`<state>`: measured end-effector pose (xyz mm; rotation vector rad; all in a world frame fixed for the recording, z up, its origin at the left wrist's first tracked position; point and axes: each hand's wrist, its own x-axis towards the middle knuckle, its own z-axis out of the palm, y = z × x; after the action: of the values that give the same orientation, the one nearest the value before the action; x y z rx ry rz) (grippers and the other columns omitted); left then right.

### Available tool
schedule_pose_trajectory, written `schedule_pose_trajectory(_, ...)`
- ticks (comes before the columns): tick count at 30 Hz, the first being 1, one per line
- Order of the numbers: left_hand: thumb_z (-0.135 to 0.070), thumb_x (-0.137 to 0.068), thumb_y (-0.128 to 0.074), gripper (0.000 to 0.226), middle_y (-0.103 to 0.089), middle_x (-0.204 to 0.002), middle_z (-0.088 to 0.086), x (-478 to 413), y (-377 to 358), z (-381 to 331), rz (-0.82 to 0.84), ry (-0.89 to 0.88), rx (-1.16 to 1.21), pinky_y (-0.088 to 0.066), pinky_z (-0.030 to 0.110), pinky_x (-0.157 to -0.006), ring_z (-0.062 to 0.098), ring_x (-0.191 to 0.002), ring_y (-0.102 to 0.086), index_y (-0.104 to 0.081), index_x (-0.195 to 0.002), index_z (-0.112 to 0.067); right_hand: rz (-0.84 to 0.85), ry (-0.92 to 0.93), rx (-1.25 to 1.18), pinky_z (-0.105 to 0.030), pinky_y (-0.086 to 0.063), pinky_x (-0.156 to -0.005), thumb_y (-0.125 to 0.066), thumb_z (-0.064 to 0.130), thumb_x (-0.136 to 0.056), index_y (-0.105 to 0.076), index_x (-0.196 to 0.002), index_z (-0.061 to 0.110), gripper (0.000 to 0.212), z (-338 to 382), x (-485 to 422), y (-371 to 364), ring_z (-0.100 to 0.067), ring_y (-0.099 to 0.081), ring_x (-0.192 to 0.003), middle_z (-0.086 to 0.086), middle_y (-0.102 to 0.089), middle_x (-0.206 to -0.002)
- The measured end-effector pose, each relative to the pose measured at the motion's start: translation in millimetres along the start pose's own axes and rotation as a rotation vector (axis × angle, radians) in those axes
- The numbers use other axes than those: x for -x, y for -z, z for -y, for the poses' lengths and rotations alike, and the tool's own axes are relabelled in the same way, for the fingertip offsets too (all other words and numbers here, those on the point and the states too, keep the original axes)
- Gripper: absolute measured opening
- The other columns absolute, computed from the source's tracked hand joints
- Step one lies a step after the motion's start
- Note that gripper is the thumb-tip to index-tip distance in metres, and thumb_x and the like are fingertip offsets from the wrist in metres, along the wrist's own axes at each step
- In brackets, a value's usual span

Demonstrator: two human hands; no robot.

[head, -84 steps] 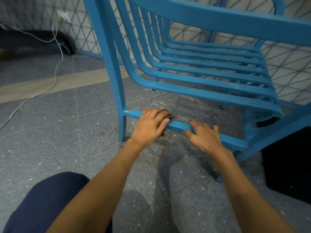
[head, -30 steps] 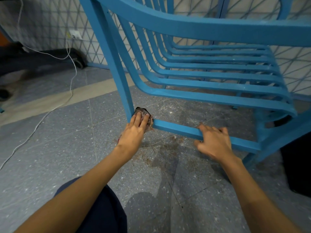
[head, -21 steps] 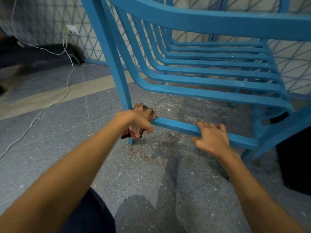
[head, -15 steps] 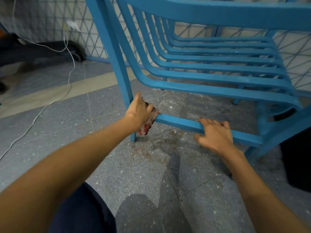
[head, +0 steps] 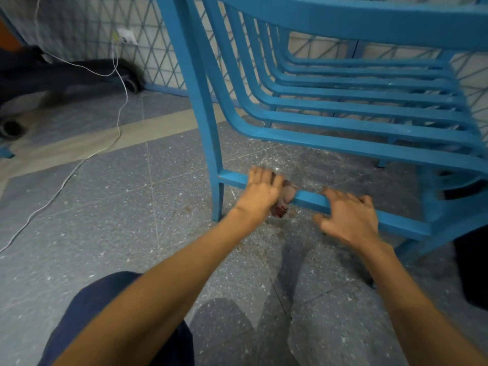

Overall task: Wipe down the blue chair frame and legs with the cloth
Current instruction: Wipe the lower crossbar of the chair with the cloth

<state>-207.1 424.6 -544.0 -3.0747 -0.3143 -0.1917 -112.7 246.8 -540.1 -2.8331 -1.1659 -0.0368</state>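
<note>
The head camera looks down at one blue chair [head: 343,25], which stands on the grey speckled floor [head: 105,207] directly in front of the person. The chair has curved slats for seat and back, and one lower crossbar [head: 309,199] that joins the near-left leg [head: 200,101] to the right side of the frame.

There is one cloth [head: 286,196], small and crumpled, pale with dark red spots. It sits on the lower crossbar, a little right of the near-left leg, and part of it hangs below the bar.

Two hands are in view, both with bare forearms stretched forward. The left hand [head: 260,192] is on the crossbar with the back of the hand up. Its fingers curl over the bar and clasp the cloth against it. The right hand [head: 348,217] is just beside it on the same bar, further to the right. Its fingers are spread and bent over the top of the bar, gripping it, and the thumb points to the left on the near side.

One knee in dark blue trousers [head: 87,313] shows at the bottom left. One white cable [head: 120,114] runs over the floor up to one wall socket [head: 126,38].
</note>
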Motion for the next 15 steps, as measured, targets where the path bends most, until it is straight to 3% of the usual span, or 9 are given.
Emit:
schedule_pose_trajectory(5,-0.001,-0.073,-0.071,0.076,-0.04,-0.141,0.016,8.4,-12.4,8.3,-0.146,-0.064,0.12,-0.012,0.046,-0.118,0.033,-0.134,-0.034,-0.036,-0.14,-0.006,-0.003,0.001,0.009,-0.038,-0.032,-0.092,-0.05,0.045,-0.081,-0.047,-0.126,0.024,0.049,-0.7,0.1,0.1,-0.022,-0.055,-0.11,0.0,-0.062,-0.118)
schedule_pose_trajectory(9,-0.005,-0.08,-0.065,0.061,-0.047,-0.135,0.017,19.7,-10.5,67.7,-0.162,0.057,-0.097,-0.024,0.043,-0.116,0.034,-0.13,-0.039,-0.041,-0.136,-0.003,-0.015,0.002,-0.009,-0.038,-0.033,-0.088,-0.051,0.042,-0.083,-0.051,-0.117,0.021,0.041,0.5,0.5,1.6,-0.022,-0.057,-0.102,-0.001,-0.064,-0.109)
schedule_pose_trajectory(12,-0.001,-0.083,-0.058,0.044,-0.055,-0.125,0.022,13.6,-10.8,73.2,-0.085,0.105,-0.228,-0.028,0.046,-0.114,0.038,-0.124,-0.046,-0.049,-0.125,0.002,-0.021,-0.007,-0.019,-0.037,-0.033,-0.086,-0.049,0.043,-0.083,-0.052,-0.109,0.021,0.035,2.4,-0.9,2.5,-0.02,-0.057,-0.097,0.001,-0.063,-0.104)
schedule_pose_trajectory(15,-0.019,-0.089,-0.057,0.039,-0.054,-0.126,0.016,-9.5,-9.1,39.1,0.06,0.089,-0.189,-0.026,0.046,-0.11,0.036,-0.124,-0.044,-0.048,-0.124,-0.005,-0.012,-0.005,-0.028,-0.037,-0.032,-0.085,-0.048,0.043,-0.083,-0.052,-0.105,0.021,0.032,3.8,-1.6,4.2,-0.02,-0.056,-0.095,0.001,-0.063,-0.103)
